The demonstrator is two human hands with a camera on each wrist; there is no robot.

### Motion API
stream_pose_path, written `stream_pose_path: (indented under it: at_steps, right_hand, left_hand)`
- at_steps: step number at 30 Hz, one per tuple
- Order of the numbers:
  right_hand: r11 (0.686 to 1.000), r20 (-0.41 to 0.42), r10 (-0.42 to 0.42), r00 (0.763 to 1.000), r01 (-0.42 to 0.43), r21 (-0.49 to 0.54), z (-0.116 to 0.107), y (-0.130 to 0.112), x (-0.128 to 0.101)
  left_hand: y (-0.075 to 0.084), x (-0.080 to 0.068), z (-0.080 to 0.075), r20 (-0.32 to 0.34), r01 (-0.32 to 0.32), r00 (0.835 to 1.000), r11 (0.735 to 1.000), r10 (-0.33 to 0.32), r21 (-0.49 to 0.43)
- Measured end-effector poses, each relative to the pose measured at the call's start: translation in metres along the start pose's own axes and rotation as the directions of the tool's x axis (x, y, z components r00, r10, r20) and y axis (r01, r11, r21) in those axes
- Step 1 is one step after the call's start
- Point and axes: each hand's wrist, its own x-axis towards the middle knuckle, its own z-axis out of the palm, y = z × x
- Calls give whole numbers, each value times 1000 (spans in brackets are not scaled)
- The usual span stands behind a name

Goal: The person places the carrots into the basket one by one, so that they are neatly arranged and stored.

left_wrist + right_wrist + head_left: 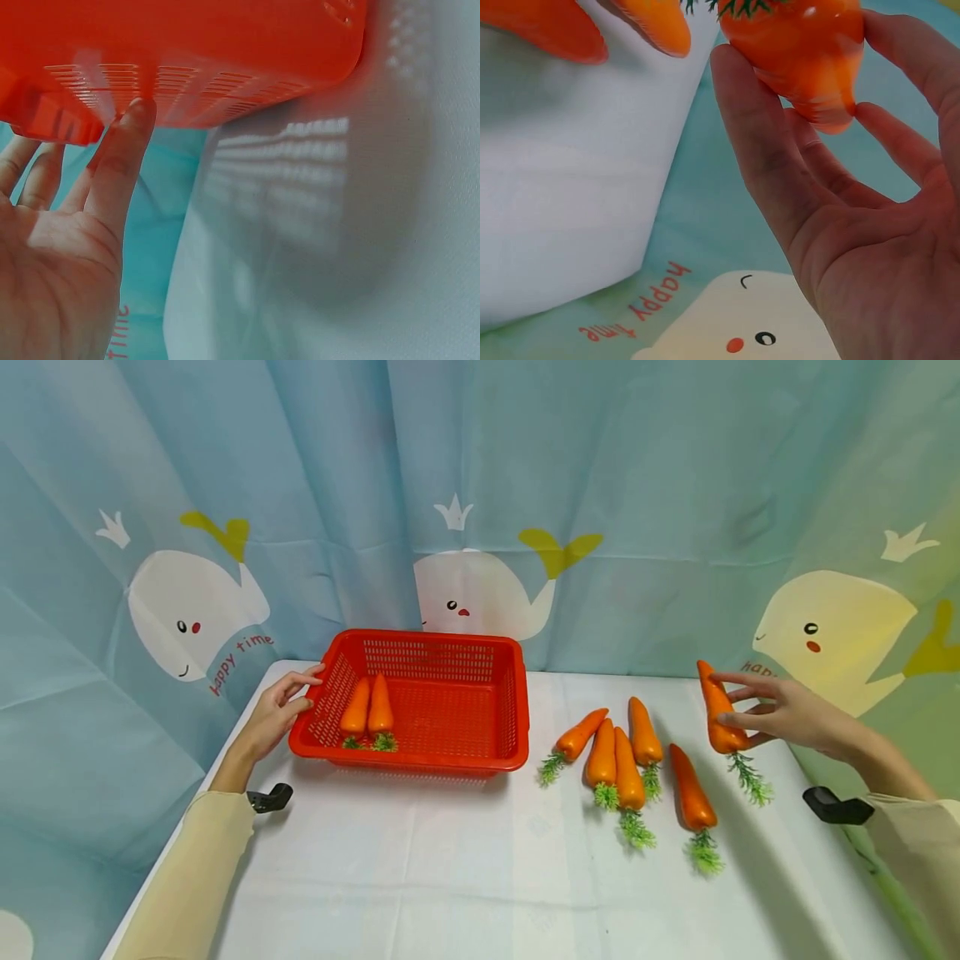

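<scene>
My left hand [273, 710] holds the left rim of a red plastic basket [431, 760]. In the left wrist view its thumb [120, 172] lies against the slotted outer wall, and some fingertips are hidden behind the rim. Two orange carrots [380, 706] with green tops lie side by side at the basket's left. Over the table's right side, my right hand [795, 714] pinches a carrot [716, 710] between thumb and fingers, its leafy top hanging down. Left of that hand, several more carrots [630, 768] lie loosely grouped on the table.
A white cloth covers the table [420, 868]. Behind it hangs a pale blue curtain [360, 485] with printed whales, close to the basket's back. Black wrist mounts [836, 806] sit on both forearms. The table's right edge runs beneath the right forearm.
</scene>
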Motion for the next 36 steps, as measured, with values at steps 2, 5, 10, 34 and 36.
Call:
stream_pose_path:
  at_steps: [2, 5, 10, 34, 36]
  right_hand:
    - [1000, -8, -9, 1000, 9, 2, 0, -1, 1]
    - [1000, -14, -23, 1000, 23, -9, 0, -3, 1]
    - [998, -8, -31, 999, 30, -60, -2, -11, 2]
    - [999, 76, -32, 997, 31, 8, 2, -72, 41]
    - [999, 94, -42, 995, 39, 33, 5, -82, 49]
  left_hand:
    - [-1, -1, -1, 12, -4, 1000, 1000, 4, -8]
    - [-3, -1, -3, 32, 2, 999, 1000, -2, -11]
    - [-3, 1, -7, 57, 31, 998, 999, -30, -12]
    - [-1, 1, -5, 43, 34, 998, 999, -34, 15]
    - [-1, 1, -4, 44, 35, 998, 999, -35, 5]
